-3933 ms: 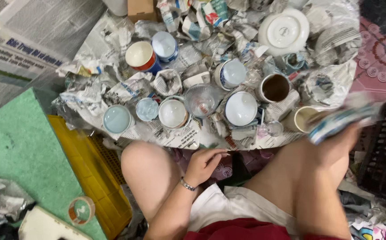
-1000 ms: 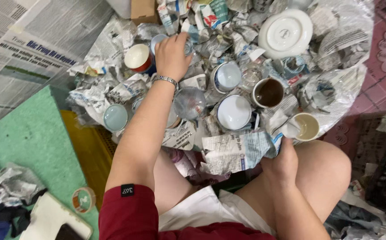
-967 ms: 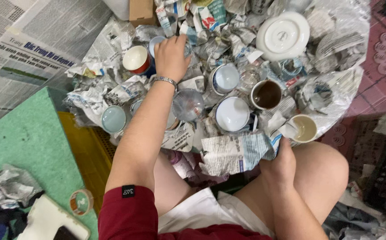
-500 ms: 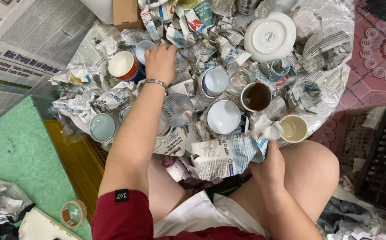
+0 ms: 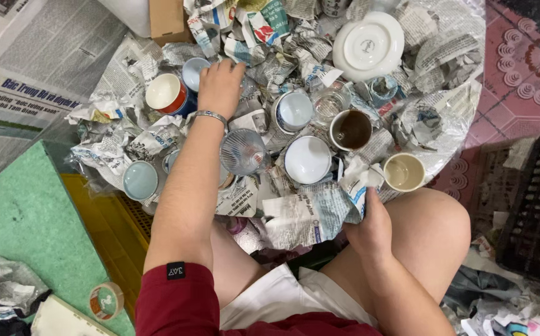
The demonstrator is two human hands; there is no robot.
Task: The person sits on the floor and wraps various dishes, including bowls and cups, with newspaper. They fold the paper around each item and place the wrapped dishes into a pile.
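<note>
Left hand (image 5: pixel 220 87) rests among crowded cups; right hand (image 5: pixel 369 227) grips newspaper sheet (image 5: pixel 310 214).

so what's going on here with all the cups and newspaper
A seated person leans over a pile of cups and crumpled newspaper. The left hand reaches out and rests on a paper-wrapped piece beside a blue cup. The right hand grips a sheet of newspaper near the knees. Unwrapped cups, a clear glass and a white plate lie open among the paper.

Cups (image 5: pixel 308 159) amid crumpled newspaper (image 5: pixel 310 214), plate (image 5: pixel 368 46) behind them, tape roll (image 5: pixel 105 300) at near left.
</note>
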